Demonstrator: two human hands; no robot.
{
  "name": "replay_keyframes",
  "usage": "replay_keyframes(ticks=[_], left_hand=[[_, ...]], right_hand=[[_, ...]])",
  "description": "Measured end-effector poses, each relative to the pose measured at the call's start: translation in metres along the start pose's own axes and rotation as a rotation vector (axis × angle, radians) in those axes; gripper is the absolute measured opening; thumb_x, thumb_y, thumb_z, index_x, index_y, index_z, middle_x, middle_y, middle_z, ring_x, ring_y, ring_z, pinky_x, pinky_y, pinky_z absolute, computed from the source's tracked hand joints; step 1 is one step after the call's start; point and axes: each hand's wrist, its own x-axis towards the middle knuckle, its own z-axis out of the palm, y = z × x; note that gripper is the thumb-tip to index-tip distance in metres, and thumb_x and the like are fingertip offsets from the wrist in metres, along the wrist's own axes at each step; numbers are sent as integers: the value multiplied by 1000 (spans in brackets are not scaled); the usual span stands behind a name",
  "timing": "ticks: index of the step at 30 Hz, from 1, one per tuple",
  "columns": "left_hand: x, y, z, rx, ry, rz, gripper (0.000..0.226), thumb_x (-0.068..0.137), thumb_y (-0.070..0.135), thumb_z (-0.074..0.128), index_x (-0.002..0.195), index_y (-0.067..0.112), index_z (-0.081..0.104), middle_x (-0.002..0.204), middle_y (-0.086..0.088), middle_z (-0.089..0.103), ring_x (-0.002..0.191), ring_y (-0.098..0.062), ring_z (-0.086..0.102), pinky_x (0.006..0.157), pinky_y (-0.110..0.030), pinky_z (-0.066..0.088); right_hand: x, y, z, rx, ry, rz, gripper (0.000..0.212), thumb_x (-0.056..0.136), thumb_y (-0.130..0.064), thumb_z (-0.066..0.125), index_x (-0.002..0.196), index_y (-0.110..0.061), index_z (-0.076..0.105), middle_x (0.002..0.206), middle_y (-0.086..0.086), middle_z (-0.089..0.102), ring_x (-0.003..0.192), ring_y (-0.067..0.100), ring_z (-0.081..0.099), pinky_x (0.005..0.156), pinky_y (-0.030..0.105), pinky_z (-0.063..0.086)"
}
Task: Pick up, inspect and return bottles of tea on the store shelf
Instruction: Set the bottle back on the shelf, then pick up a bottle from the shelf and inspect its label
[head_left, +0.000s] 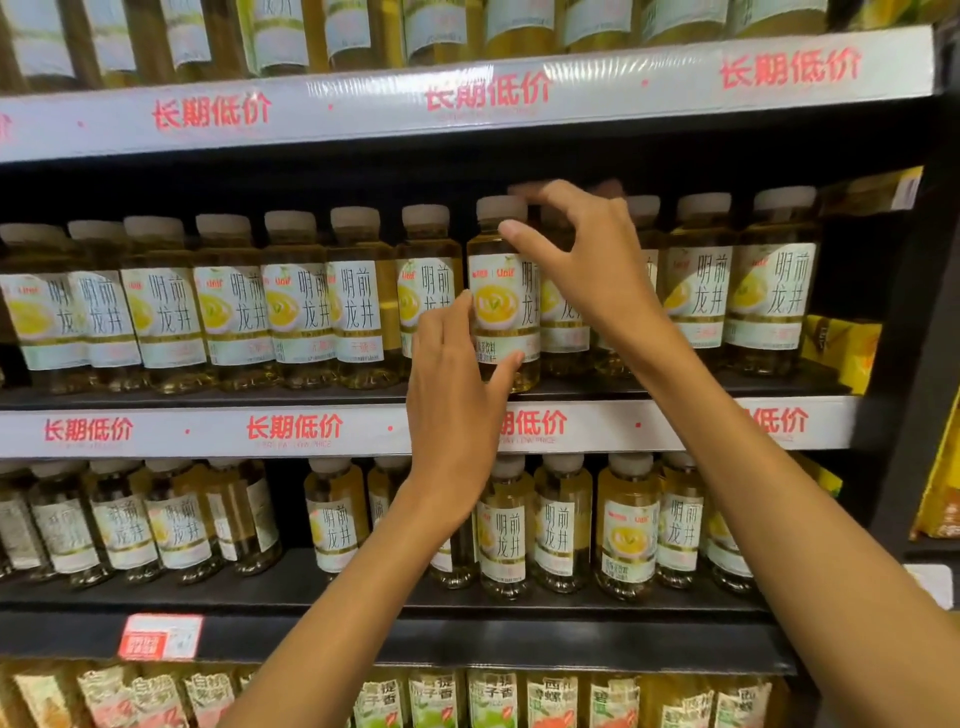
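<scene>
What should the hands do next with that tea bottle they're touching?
Probably close the left hand round the tea bottle and lift it off the shelf. Its fingers already touch the label low down, the right hand reaches around the neck and white cap, and the bottle appears to stand on the shelf edge, not yet picked up.

tea bottle (503, 291) | pale yellow, white cap, white label | upright | middle shelf front edge
</scene>
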Motion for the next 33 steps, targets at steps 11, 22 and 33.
replay_keyframes(ticks=[11, 22, 33], left_hand=[[8, 0, 10, 195, 19, 33, 63, 86, 13, 69, 140, 10, 36, 133, -8, 43, 121, -17, 42, 88, -15, 31], [-4, 3, 10, 164, -11, 59, 57, 88, 10, 65, 139, 11, 40, 129, -7, 43, 113, -18, 48, 81, -16, 36], [-11, 10, 11, -31, -111, 131, 47, 89, 13, 64, 133, 11, 49, 127, -4, 50, 119, -14, 48, 98, -27, 44]], right_hand=[[12, 5, 2, -280, 102, -64, 45, 93, -48, 52, 122, -15, 61, 102, 9, 68, 106, 31, 57, 97, 44, 35], [1, 14, -6, -380, 115, 2, 36, 95, -41, 53, 103, -7, 60, 100, 14, 65, 105, 33, 53, 97, 42, 31], [-45, 9, -18, 304, 203, 10, 57, 88, -16, 67, 137, -7, 41, 134, 8, 47, 122, 16, 48, 102, 35, 45]])
